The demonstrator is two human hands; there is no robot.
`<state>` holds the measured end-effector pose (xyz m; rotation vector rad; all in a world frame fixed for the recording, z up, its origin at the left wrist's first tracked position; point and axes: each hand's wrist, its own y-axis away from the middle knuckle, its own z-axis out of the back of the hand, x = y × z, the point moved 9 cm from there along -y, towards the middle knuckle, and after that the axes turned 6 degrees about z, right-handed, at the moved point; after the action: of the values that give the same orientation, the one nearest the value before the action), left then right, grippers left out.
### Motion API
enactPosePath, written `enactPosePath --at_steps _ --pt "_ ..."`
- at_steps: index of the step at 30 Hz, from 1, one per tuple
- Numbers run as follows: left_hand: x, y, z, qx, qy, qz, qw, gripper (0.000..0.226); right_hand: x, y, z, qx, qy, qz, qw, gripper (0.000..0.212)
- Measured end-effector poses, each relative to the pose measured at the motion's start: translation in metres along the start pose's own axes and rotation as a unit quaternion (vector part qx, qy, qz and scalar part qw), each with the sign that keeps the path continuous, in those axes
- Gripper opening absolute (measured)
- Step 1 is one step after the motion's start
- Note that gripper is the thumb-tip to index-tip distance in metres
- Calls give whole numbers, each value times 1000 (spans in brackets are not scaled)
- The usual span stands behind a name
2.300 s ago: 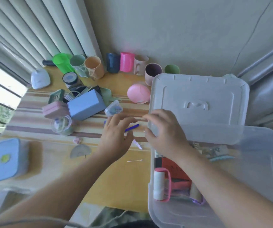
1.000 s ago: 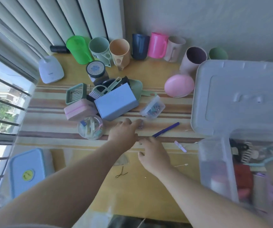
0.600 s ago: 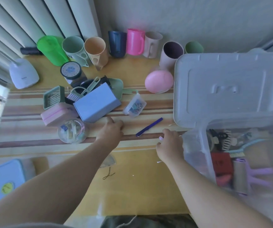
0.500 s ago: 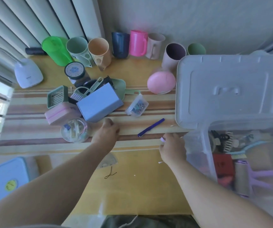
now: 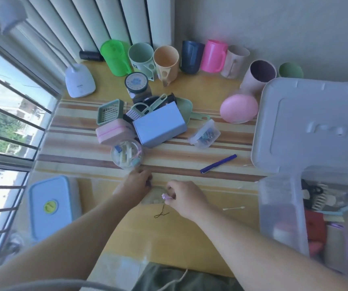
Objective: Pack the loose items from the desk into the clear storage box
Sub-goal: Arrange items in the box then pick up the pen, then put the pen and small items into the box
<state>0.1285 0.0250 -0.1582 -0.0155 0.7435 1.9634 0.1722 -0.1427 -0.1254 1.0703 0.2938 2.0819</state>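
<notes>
Your 2 hands meet on the worktop [image 5: 189,238], well left of the clear storage box [image 5: 282,217]. Your right hand [image 5: 184,197] has its fingers curled, pinching a small pink item [image 5: 164,196] at the fingertips. Your left hand [image 5: 136,183] is curled too, knuckles up; you cannot tell whether it holds anything. Both hands touch a pale flat piece [image 5: 154,198] lying between them. A black hairpin [image 5: 161,214] lies just below your right hand, a cotton swab [image 5: 232,208] sits between that hand and the box, and a blue pen [image 5: 218,163] lies beyond it.
</notes>
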Motion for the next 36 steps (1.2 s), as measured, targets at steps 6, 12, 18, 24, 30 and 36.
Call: enactPosePath --at_steps 6,12,18,24,30,36 --pt "42 41 -8 2 41 34 999 26 29 -24 -27 6 83 32 996 29" --pt "78 76 -1 -47 105 94 989 66 20 -23 -35 -2 30 27 999 35" --pt "97 90 -3 -45 134 163 976 71 15 -23 -38 -31 50 -3 998 20" --pt "86 100 0 -79 156 179 968 62 15 -22 -44 -23 110 41 993 39" --pt "94 108 -4 -91 171 206 959 49 30 -43 -39 26 108 45 993 34" --pt "92 107 -9 -61 163 219 960 26 17 -35 -24 32 21 0 999 24"
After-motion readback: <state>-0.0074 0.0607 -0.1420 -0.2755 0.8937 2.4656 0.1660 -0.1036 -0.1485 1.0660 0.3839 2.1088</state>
